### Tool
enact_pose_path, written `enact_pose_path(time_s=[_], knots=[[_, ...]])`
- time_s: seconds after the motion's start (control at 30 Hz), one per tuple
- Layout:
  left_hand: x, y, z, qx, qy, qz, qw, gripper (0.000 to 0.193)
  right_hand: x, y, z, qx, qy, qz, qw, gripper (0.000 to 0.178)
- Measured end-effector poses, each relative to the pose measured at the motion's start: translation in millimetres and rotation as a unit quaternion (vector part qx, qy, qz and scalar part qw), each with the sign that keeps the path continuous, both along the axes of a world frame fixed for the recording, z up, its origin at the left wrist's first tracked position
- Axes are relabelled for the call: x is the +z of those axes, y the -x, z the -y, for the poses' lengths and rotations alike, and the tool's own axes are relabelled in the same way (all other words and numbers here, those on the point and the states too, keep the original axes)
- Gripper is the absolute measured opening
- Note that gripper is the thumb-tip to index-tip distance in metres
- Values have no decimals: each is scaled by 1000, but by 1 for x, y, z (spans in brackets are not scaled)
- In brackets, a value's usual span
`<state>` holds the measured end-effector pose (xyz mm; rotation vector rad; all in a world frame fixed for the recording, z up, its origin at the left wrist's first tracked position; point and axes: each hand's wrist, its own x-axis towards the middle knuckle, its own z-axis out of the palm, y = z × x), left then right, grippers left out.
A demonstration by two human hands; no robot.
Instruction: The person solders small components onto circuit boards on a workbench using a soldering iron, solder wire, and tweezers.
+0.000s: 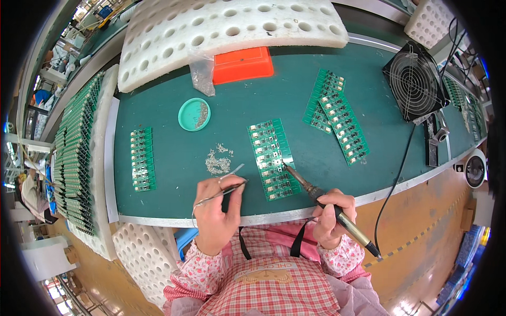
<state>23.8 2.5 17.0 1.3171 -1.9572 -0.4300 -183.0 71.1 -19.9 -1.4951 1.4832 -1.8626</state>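
My right hand [333,217] grips a soldering iron [345,220], its tip touching or just over the middle of a green circuit board panel [270,141]. Left of that panel, my left hand [217,215] is closed on a pair of tweezers [215,197]. A thin silvery wire appears to loop by the same hand; its exact path is hard to make out. Just beyond my left hand lies a loose pile of tiny silvery parts [217,163]. More such parts sit in a round turquoise dish [183,117] farther back.
Another board panel [142,158] lies at left; overlapping panels [342,124] lie at right. A black fan [414,81] stands at the back right. An orange box [243,64], a clear bag [203,73] and white perforated foam [247,27] line the back. Many boards [79,152] fill the left rack.
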Motion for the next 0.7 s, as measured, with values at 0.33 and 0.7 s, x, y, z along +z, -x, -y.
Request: enact_pose_path(time_s=[0.33,0.7], knots=[[-8,20,-4,-78,-24,-37,996,14,2,4,-3,9,-23,-25,999,10],[-11,20,-3,-82,-9,-18,996,22,0,4,-1,11,-10,-26,1000,10]])
